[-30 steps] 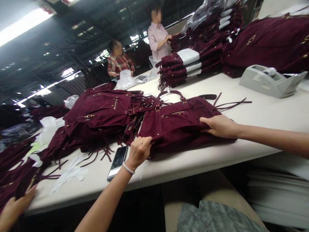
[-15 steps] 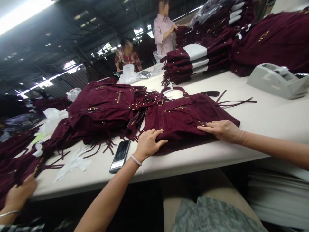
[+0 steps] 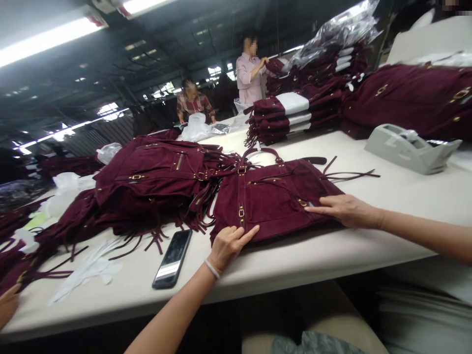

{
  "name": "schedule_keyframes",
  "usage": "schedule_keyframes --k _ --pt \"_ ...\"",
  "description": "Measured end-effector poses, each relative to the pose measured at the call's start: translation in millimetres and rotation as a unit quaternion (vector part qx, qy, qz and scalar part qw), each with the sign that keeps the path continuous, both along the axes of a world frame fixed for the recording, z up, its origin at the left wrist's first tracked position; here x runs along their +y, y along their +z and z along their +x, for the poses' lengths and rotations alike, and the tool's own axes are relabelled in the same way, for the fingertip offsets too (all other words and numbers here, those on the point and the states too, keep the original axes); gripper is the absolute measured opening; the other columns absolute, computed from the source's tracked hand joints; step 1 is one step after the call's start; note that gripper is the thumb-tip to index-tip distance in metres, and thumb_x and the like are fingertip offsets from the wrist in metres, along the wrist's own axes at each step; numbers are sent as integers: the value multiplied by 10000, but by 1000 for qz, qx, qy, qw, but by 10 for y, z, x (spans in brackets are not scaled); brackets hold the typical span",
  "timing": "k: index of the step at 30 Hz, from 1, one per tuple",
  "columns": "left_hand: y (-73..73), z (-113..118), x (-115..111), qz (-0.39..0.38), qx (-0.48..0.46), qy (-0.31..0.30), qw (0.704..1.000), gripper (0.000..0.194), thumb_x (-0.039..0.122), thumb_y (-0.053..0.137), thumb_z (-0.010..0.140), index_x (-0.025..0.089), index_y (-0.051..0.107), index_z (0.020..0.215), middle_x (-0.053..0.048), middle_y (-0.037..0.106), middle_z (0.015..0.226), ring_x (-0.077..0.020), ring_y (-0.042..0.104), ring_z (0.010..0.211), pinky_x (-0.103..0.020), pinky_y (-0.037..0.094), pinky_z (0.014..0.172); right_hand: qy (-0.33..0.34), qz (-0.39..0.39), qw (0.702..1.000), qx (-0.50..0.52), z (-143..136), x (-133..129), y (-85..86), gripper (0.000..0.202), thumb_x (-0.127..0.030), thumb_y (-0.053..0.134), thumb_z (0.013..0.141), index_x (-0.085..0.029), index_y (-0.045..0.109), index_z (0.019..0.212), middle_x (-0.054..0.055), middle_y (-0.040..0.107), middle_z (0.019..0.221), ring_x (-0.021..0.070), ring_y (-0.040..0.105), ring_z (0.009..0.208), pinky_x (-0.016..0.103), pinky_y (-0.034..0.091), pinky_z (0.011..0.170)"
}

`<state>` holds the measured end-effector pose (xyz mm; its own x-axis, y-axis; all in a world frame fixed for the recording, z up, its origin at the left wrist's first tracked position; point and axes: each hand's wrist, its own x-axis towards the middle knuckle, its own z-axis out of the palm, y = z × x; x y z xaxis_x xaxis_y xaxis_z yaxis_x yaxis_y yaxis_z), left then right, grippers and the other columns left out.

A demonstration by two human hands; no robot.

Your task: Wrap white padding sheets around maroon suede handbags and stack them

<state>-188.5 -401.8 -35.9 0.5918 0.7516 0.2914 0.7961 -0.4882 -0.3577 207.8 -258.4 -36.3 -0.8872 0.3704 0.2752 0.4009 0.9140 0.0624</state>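
A burgundy handbag point(image 3: 273, 196) with brass buckles, a zip pocket and a looped handle lies flat on the table in front of me. My left hand point(image 3: 230, 246) is at its near left corner, fingers curled at the bottom edge and the index finger stretched along the fabric. On the near right side my right hand point(image 3: 341, 209) grips the edge, its index finger lying over the bag by a small buckle. What the fingertips do beneath the edge is hidden. Left of the bag lies a phone point(image 3: 172, 259).
A heap of burgundy bags point(image 3: 147, 182) with fringes lies left, near white gloves point(image 3: 90, 268). A grey tape dispenser point(image 3: 409, 147) and stacked bags point(image 3: 273, 120) stand behind. Another person's hand point(image 3: 9, 305) is at far left; two people work across the table point(image 3: 295, 260).
The near edge of the handbag, raised and folded earlier, now lies flatter and shows the lower left buckle. Both my hands stay on it. The view has shifted, and the neighbour's hand is mostly out of frame.
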Motion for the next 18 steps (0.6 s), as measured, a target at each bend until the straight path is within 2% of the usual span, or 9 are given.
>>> schedule_keyframes --k 2,3,4,6,9,11,13,15,18 --pt "-18 -27 -42 -12 -38 21 999 560 121 407 970 362 358 1473 -11 534 760 -157 557 688 -269 481 613 -13 55 996 65 27 -62 -155 595 -61 370 893 -305 504 1419 45 590 835 163 575 728 294 515 715" --pt "-16 -47 -69 -17 -53 28 998 594 100 415 955 391 352 1469 -18 549 801 -161 571 720 -273 504 634 -21 66 994 80 33 -84 -218 608 -60 366 899 -319 473 1439 61 622 921 174 606 815 324 532 781" --pt "-15 -74 -99 -19 -62 29 997 632 80 430 934 417 352 1463 -30 572 865 -169 593 778 -288 532 678 -24 75 993 85 35 -97 -271 631 -56 368 895 -327 438 1461 80 640 1062 197 622 954 368 531 868" --pt "-23 -140 -170 -7 -60 29 998 738 29 463 867 455 339 1457 -65 596 1113 -221 607 1025 -380 556 857 -27 81 993 76 41 -110 -350 695 -43 379 871 -329 354 1504 85 564 1352 241 541 1228 453 463 1031" --pt "-88 -204 -301 8 -31 30 999 843 23 504 794 452 276 1482 -83 398 1490 -310 424 1349 -518 454 1050 -50 50 995 68 80 -175 -420 778 -44 409 829 -312 247 1541 49 412 1521 245 402 1382 482 374 1129" --pt "-151 -192 -389 0 -34 52 998 789 113 538 834 417 249 1502 -106 264 1577 -344 345 1406 -557 420 1071 -82 9 993 81 122 -265 -431 751 -131 466 858 -300 224 1548 44 351 1551 261 347 1413 495 340 1150" --pt "-187 -144 -451 -21 -64 87 994 687 239 538 895 385 261 1506 -123 228 1591 -360 316 1419 -586 396 1077 -120 -47 987 100 154 -358 -409 695 -294 516 903 -296 247 1544 40 302 1567 284 286 1435 513 299 1166" --pt "-153 -85 -462 -56 -109 117 986 588 315 480 946 333 297 1504 -121 294 1566 -331 339 1413 -566 382 1096 -160 -114 973 123 152 -409 -375 604 -423 468 946 -292 330 1519 32 326 1551 280 275 1435 504 296 1167" --pt "47 -6 -361 -108 -192 183 958 420 307 333 1006 223 510 1378 -110 583 1359 -246 548 1261 -423 473 1034 -227 -158 945 173 69 -369 -372 499 -452 306 999 -261 550 1390 28 491 1449 259 350 1400 479 355 1142"
